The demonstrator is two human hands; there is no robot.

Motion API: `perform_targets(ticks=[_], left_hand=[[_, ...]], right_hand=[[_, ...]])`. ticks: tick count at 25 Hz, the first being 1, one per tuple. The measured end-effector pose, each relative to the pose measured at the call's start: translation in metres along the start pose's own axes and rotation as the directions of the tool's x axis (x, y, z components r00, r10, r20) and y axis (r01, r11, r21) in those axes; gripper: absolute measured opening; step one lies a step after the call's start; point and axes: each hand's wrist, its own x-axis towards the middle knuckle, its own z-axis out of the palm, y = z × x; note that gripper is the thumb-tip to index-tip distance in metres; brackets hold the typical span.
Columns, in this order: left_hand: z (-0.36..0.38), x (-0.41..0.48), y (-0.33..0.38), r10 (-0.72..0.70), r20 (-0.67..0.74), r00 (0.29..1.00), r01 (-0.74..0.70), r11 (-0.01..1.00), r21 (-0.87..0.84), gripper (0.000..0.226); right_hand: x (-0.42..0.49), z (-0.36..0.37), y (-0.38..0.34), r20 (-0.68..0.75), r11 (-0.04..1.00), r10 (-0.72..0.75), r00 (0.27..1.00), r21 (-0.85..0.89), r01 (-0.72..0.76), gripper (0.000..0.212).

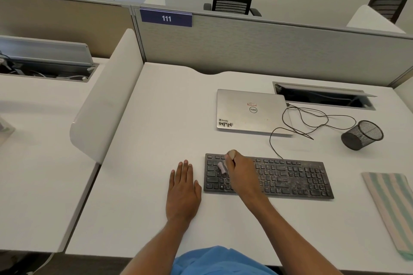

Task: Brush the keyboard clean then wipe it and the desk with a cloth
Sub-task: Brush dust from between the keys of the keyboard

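Gripping small brush (222, 167) in right hand (233, 171), fingers (230, 162) curled tight round handle, pale bristles down on keys at left end of keyboard (290, 177). Resting left hand (183, 190) flat on table (156, 129) just beside keyboard's left edge, fingers straight, holding nothing. Seeing pale specks all over mid & right keys. Spotting striped cloth (391, 203) far right on table, well apart from keyboard. Behind keyboard: closed laptop (250, 111) w/ cable (312, 123) looping off to right, mesh cup (362, 135) tipped on its side nearby.
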Motion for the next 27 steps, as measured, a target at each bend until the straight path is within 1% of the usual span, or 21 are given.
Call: perform_targets(ticks=[3, 6, 7, 10, 13, 15, 19, 20, 22, 23, 25, 26, 27], left_hand=[[0.0, 0.0, 0.0, 0.004, -0.006, 1.0, -0.004, 1.0, 0.0, 0.062], [0.001, 0.001, 0.0, 0.004, -0.011, 1.0, -0.004, 1.0, -0.01, 0.061], [0.001, 0.001, 0.0, 0.004, -0.013, 1.0, -0.005, 1.0, -0.009, 0.061], [0.001, 0.001, 0.0, 0.004, -0.014, 1.0, -0.004, 1.0, -0.003, 0.061], [0.001, 0.001, -0.001, 0.001, -0.014, 1.0, -0.001, 1.0, -0.003, 0.061], [0.002, 0.001, -0.001, 0.008, -0.015, 1.0, -0.008, 1.0, 0.003, 0.062], [0.002, 0.001, -0.001, -0.001, -0.004, 1.0, 0.001, 1.0, -0.007, 0.062], [0.002, 0.001, -0.001, 0.001, -0.011, 1.0, -0.001, 1.0, -0.008, 0.062], [0.002, 0.001, 0.0, 0.004, -0.011, 1.0, -0.004, 1.0, -0.012, 0.062], [0.002, 0.0, 0.0, 0.004, -0.009, 1.0, -0.004, 1.0, -0.012, 0.062], [0.002, 0.0, -0.001, 0.003, -0.015, 1.0, -0.003, 1.0, -0.006, 0.061], [0.002, 0.0, -0.001, 0.001, -0.016, 1.0, -0.001, 1.0, -0.005, 0.06], [0.001, 0.0, -0.001, 0.002, -0.013, 1.0, -0.002, 1.0, -0.003, 0.06]], right_hand=[[-0.004, 0.014, 0.006, 0.047, 0.996, -0.025, 0.999, -0.085, 0.029, 0.035], [-0.002, 0.013, 0.012, 0.129, 0.984, -0.004, 0.992, -0.176, 0.027, 0.035], [0.001, 0.009, 0.012, 0.142, 0.986, 0.009, 0.99, -0.168, 0.015, 0.036], [0.005, 0.0, 0.005, 0.073, 0.999, 0.037, 0.997, -0.039, -0.034, 0.037], [0.001, 0.004, 0.004, 0.082, 1.0, 0.026, 0.996, -0.011, -0.025, 0.036], [-0.003, 0.005, 0.006, 0.093, 0.999, 0.019, 0.995, -0.034, -0.016, 0.039], [-0.006, -0.01, 0.005, 0.192, 0.984, 0.07, 0.979, -0.172, -0.037, 0.038], [-0.005, -0.012, 0.004, 0.202, 0.99, 0.068, 0.977, -0.138, -0.04, 0.038], [-0.001, -0.012, 0.002, 0.208, 0.997, 0.063, 0.976, 0.038, -0.072, 0.037], [0.002, -0.01, -0.003, 0.212, 0.995, 0.062, 0.975, 0.063, -0.077, 0.033], [0.004, -0.004, -0.013, 0.247, 0.996, 0.038, 0.968, 0.064, -0.056, 0.024], [0.006, 0.001, -0.014, 0.275, 0.998, 0.03, 0.961, 0.046, -0.044, 0.022], [0.006, 0.005, -0.013, 0.303, 1.0, -0.001, 0.953, 0.006, -0.001, 0.021]])
